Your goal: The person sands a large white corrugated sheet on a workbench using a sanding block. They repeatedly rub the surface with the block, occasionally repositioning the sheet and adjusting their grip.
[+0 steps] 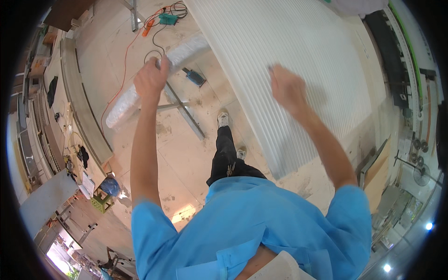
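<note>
We have the ribbed panel (298,37) laid flat, the plastic-wrapped roll (190,50) beside it unopened; our left hand (151,79) is over the roll, grip unclear, our right hand (288,89) closed above the panel.

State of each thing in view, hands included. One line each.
Left hand: fingers curled at the roll; grip unclear
Right hand: curled, above the ribbed sheet; contents unclear
Roll: wrapped in clear film
Ribbed sheet: laid out, translucent, uncovered
Blue-and-black device: lying on floor; on or off unclear
Fan: can't tell if running
</note>
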Demonstrator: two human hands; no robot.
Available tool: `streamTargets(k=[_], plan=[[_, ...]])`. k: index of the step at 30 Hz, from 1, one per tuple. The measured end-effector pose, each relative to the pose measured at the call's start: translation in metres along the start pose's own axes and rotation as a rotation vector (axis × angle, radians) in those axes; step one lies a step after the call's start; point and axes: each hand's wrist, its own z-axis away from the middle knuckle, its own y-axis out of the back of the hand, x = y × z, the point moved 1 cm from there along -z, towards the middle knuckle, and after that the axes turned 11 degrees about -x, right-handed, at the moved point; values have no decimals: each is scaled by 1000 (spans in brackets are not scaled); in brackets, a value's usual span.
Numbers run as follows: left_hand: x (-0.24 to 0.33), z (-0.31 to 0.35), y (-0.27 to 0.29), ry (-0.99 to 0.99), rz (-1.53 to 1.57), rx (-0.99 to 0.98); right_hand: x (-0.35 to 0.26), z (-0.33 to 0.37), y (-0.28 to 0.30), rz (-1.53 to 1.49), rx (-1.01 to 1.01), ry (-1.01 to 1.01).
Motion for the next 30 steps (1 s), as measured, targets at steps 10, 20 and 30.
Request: streamTargets(k=[10, 20, 30], plan=[[-2, -3, -2, -37, 27, 107, -22, -434, -34, 85, 149, 81], [-8, -4, -3, 51, -147, -42, 2, -39, -2, 10, -145, -2], [-13, -16, -9, 21, -141, -4, -14, 282, 62, -96, -190, -296]])
